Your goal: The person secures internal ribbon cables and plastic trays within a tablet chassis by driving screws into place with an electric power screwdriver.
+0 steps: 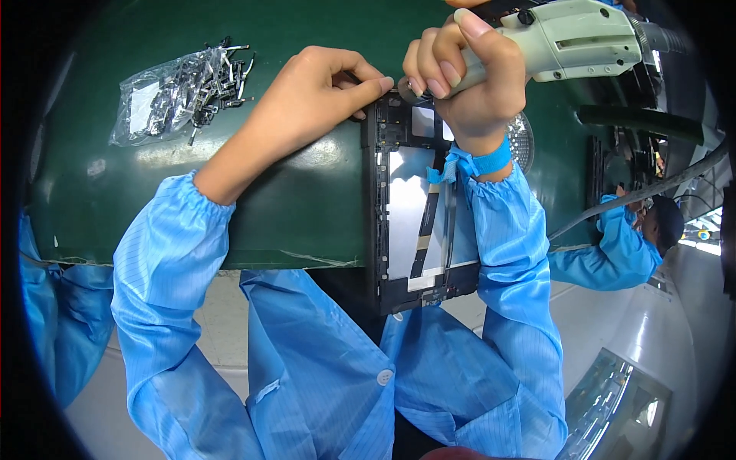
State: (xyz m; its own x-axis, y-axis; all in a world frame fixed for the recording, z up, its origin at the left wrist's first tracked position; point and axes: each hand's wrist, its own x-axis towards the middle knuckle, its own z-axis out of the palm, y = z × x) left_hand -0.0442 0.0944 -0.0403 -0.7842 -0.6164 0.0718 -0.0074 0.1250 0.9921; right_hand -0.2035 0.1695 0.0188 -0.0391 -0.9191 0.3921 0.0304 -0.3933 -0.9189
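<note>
Both hands are at the far end of the dark-framed device [406,180], which lies on the green table [299,207] and overhangs its near edge: the left hand [318,84] brings thumb and forefinger together by a corner, anything pinched being hidden; the right hand [491,80] wraps a pale tool [590,46]. Thin, the device looks light, stiff and fragile, probably best held by its long rims.

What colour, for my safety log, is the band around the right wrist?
The wrist band is bright blue, showing best in the head view.
</note>
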